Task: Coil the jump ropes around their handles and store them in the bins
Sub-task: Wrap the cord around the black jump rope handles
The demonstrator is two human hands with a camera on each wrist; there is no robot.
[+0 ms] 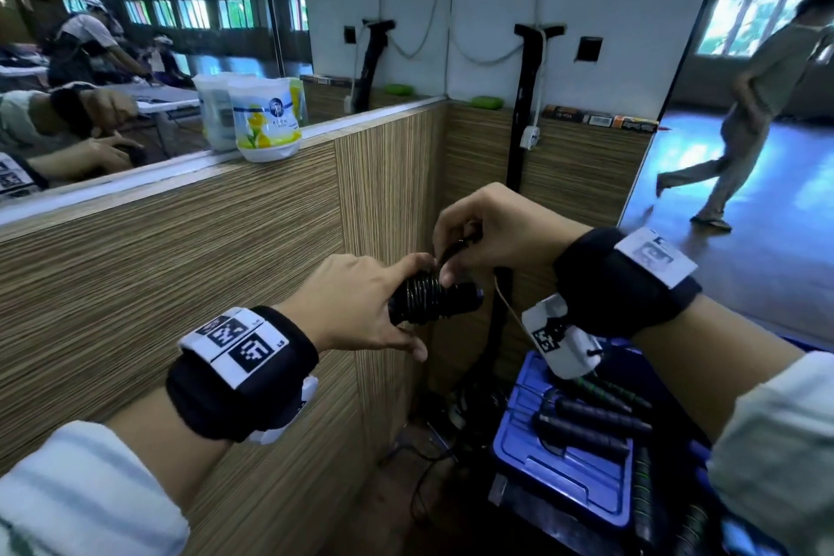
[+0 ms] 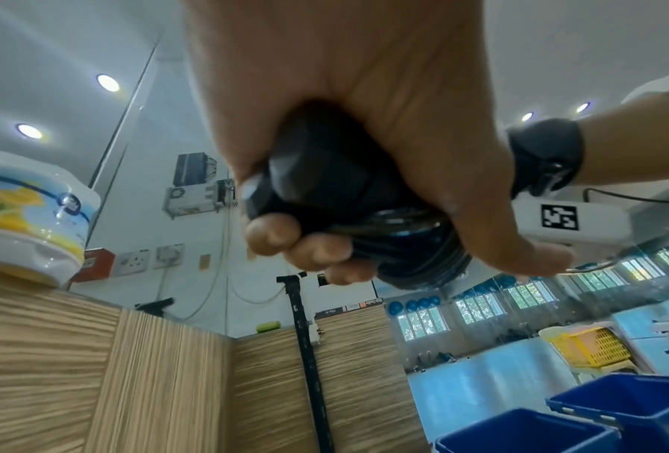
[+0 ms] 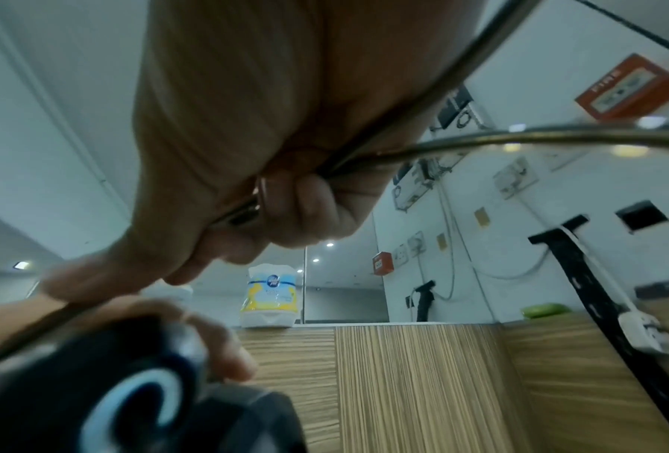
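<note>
My left hand [image 1: 383,307] [image 2: 348,190] grips a pair of black jump-rope handles [image 1: 433,300] [image 2: 325,184] held level, with several turns of dark rope coiled round their middle. Just above them my right hand [image 1: 469,235] [image 3: 286,196] pinches the loose rope [image 1: 456,246] [image 3: 480,141], which runs from its fingers down to the coil. In the right wrist view the handles' end [image 3: 123,386] looms blurred at the lower left. A blue bin [image 1: 564,460] below my right wrist holds several other black and green handles [image 1: 591,415].
A wood-grain partition [image 1: 225,262] with a mirror above it runs along the left. A white tub with a lemon label [image 1: 264,122] [image 2: 26,214] stands on its ledge. Two blue bins [image 2: 596,423] sit low right. A black post [image 1: 523,104] stands in the corner. A person [image 1: 744,104] walks at far right.
</note>
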